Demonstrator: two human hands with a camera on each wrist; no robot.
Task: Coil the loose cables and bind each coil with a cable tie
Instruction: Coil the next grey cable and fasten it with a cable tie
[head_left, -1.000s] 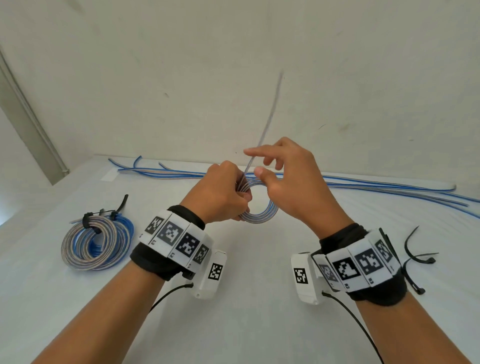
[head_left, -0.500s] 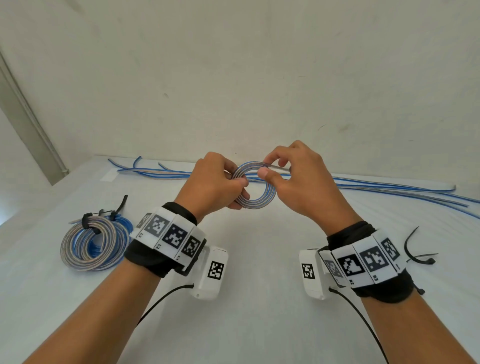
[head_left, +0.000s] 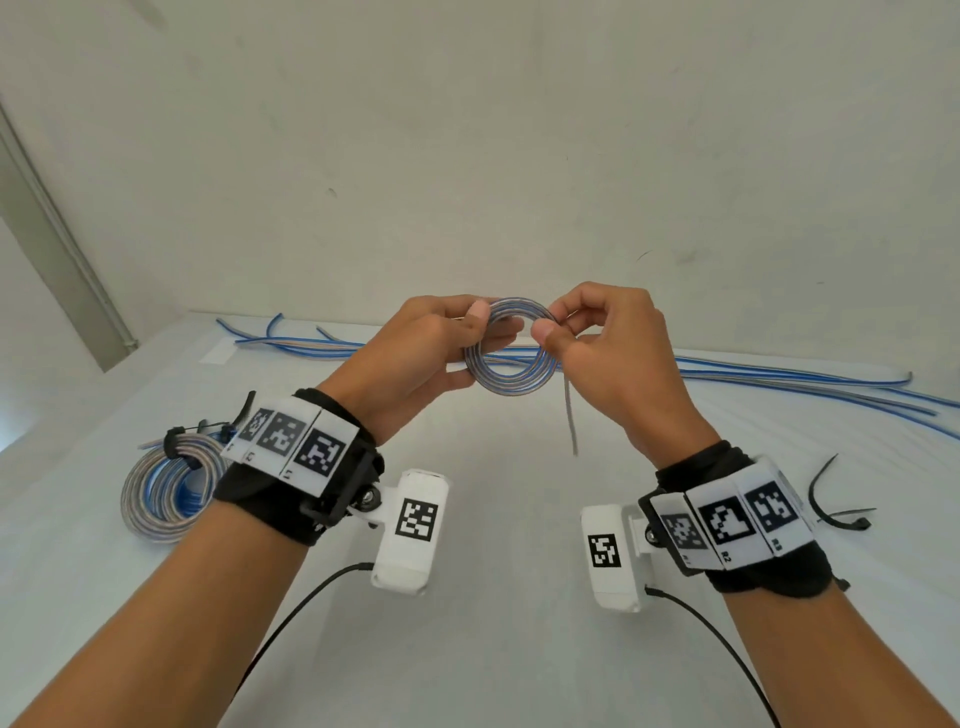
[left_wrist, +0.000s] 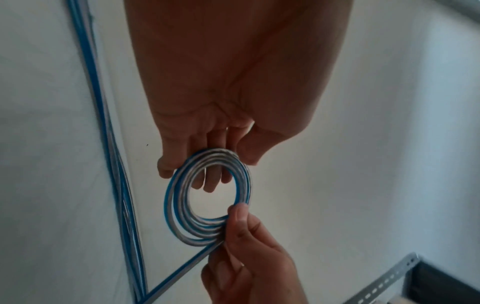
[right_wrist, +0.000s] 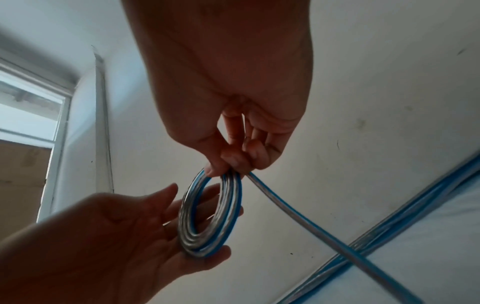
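a white table (head_left: 493, 649) runs back to a plain pale wall (head_left: 467, 130), and in the right wrist view a window frame (right_wrist: 55, 115) stands left of the small coil. that small coil (head_left: 509, 387) of blue and silver cable is held in the air above the table, between both hands. the right hand (head_left: 602, 358) pinches the coil's right side between thumb and forefinger, the other fingers curled in behind; the cable's loose tail (head_left: 570, 415) hangs down from this pinch. the left hand (head_left: 421, 358) supports the coil's left side with nearly straight fingers spread behind the ring and the thumb (head_left: 478, 312) laid on its front near the top. both wrists are raised, backs of the hands toward the head camera, each wearing a black band with printed markers and a white camera block. left of the coil and nearer the person, a larger bound coil (head_left: 166, 488) lies flat on the table. behind the coil, loose cables (head_left: 779, 379) stretch along the foot of the wall. right of the coil, beside the right wrist, black cable ties (head_left: 831, 499) lie on the table.
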